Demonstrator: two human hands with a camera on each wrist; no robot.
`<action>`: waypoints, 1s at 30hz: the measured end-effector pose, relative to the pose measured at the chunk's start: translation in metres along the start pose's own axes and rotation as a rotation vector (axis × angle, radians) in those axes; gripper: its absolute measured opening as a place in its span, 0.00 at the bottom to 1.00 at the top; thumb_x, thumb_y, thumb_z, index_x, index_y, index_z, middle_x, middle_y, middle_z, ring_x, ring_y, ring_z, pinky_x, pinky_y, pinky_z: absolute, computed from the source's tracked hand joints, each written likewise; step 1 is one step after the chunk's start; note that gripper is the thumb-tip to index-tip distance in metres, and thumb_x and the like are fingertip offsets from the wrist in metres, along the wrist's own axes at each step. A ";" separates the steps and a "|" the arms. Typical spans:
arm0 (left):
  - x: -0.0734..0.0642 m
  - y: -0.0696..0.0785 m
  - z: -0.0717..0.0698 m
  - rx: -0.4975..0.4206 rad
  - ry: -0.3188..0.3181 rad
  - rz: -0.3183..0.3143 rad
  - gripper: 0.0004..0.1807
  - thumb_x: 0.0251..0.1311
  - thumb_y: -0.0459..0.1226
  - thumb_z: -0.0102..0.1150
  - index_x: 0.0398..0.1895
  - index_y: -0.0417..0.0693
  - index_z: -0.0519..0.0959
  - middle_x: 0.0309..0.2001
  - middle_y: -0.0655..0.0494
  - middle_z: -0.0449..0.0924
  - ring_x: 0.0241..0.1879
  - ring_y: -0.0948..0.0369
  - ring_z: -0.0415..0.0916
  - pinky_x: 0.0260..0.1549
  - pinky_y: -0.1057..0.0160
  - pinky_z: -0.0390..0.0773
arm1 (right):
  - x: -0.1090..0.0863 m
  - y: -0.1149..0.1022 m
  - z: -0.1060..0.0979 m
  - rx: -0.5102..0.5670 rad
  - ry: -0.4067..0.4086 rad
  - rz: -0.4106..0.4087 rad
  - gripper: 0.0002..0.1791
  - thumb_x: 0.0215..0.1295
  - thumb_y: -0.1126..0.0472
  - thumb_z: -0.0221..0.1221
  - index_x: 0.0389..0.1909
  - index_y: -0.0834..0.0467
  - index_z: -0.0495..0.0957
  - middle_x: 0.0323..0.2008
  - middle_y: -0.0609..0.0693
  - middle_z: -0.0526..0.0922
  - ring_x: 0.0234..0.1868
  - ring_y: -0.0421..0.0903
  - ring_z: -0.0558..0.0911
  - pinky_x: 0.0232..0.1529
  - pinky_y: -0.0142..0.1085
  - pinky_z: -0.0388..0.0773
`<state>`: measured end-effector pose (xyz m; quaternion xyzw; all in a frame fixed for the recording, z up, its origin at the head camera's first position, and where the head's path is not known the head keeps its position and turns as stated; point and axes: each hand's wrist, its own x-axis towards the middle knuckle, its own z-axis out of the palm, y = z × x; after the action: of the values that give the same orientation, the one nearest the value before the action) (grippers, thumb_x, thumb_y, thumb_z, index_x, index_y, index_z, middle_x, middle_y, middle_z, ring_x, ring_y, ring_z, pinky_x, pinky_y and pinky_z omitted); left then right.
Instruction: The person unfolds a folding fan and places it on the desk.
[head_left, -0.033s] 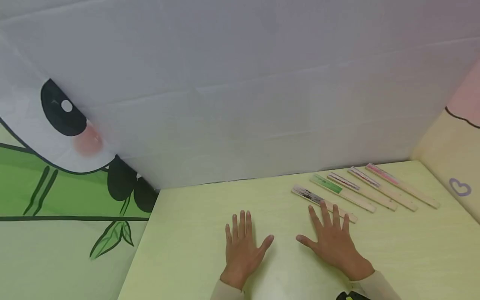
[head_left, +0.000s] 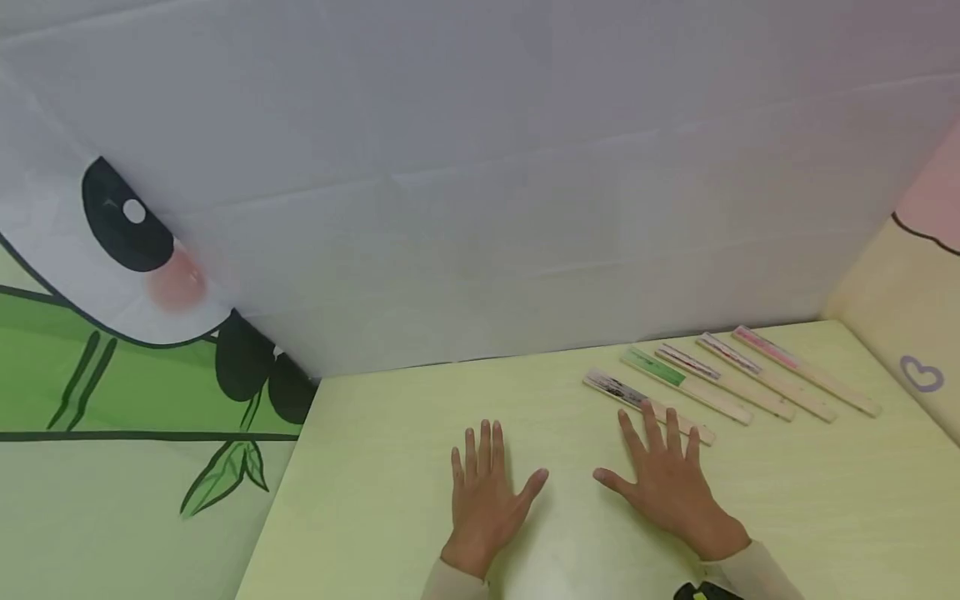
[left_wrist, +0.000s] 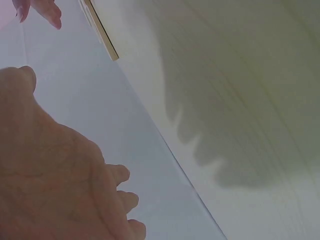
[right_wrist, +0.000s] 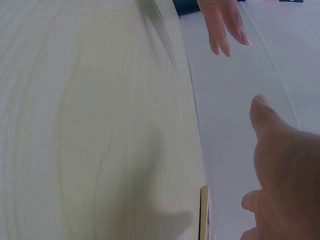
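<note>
Both hands are held out palm down over the table with their fingers spread and straight. My left hand point(head_left: 483, 508) is left of centre and holds nothing. To its right, my right hand point(head_left: 667, 492) is also bare; in the head view its fingertips overlap the lower part of a closed folding fan with a black-streaked section point(head_left: 617, 389). Shadows set apart from the hands in the wrist views show them raised above the tabletop. Several more closed folding fans lie side by side beyond: a green one point(head_left: 652, 367), two with purplish streaks point(head_left: 690, 363), and a pink-red one point(head_left: 780, 357).
The pale wooden table point(head_left: 375, 467) meets a whitish sheet wall point(head_left: 480, 250) along its back edge. A printed cartoon panel point(head_left: 135, 375) stands on the left, another panel with a purple heart point(head_left: 921, 374) on the right. A black wrist device point(head_left: 705, 592) shows by the right sleeve.
</note>
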<state>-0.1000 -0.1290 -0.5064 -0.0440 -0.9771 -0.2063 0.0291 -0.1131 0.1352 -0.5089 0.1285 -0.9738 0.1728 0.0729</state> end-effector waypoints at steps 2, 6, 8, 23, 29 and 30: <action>-0.001 0.000 0.001 -0.009 0.012 0.009 0.56 0.70 0.70 0.48 0.84 0.37 0.53 0.84 0.41 0.50 0.83 0.38 0.43 0.80 0.35 0.39 | 0.000 0.001 0.001 0.001 0.007 -0.001 0.53 0.67 0.26 0.59 0.79 0.62 0.65 0.77 0.74 0.61 0.75 0.81 0.58 0.67 0.80 0.54; -0.001 -0.001 0.004 -0.002 0.028 0.018 0.56 0.71 0.71 0.47 0.84 0.38 0.53 0.84 0.42 0.51 0.83 0.39 0.43 0.80 0.35 0.40 | 0.001 0.006 0.004 0.017 0.034 0.003 0.51 0.69 0.29 0.59 0.78 0.63 0.66 0.76 0.74 0.62 0.75 0.81 0.59 0.68 0.80 0.54; 0.001 -0.002 0.006 0.019 0.024 0.011 0.55 0.71 0.71 0.46 0.84 0.39 0.53 0.85 0.43 0.50 0.84 0.41 0.42 0.80 0.36 0.40 | 0.002 0.009 0.006 0.032 0.060 0.003 0.50 0.70 0.30 0.60 0.77 0.64 0.67 0.75 0.75 0.64 0.74 0.81 0.61 0.67 0.80 0.55; 0.006 0.021 -0.006 -0.209 -0.020 -0.008 0.44 0.80 0.57 0.45 0.83 0.32 0.52 0.82 0.35 0.53 0.82 0.35 0.47 0.79 0.34 0.48 | 0.019 0.031 0.001 0.185 0.170 0.060 0.27 0.71 0.67 0.64 0.67 0.75 0.72 0.65 0.77 0.73 0.66 0.75 0.72 0.66 0.76 0.62; 0.004 0.030 0.000 -0.267 -0.032 -0.045 0.40 0.82 0.53 0.46 0.83 0.35 0.53 0.83 0.38 0.54 0.82 0.37 0.47 0.79 0.35 0.48 | 0.024 0.047 0.003 0.206 0.243 0.052 0.25 0.68 0.72 0.64 0.64 0.76 0.74 0.60 0.78 0.76 0.60 0.77 0.76 0.62 0.73 0.69; 0.004 0.032 0.001 -0.273 -0.029 -0.043 0.39 0.82 0.52 0.46 0.83 0.36 0.54 0.82 0.38 0.54 0.82 0.37 0.48 0.79 0.35 0.49 | 0.026 0.050 0.004 0.201 0.262 0.044 0.25 0.67 0.73 0.64 0.63 0.77 0.74 0.59 0.78 0.77 0.59 0.77 0.77 0.60 0.72 0.71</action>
<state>-0.1009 -0.0995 -0.4946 -0.0298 -0.9409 -0.3374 0.0042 -0.1517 0.1734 -0.5239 0.0900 -0.9363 0.2863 0.1824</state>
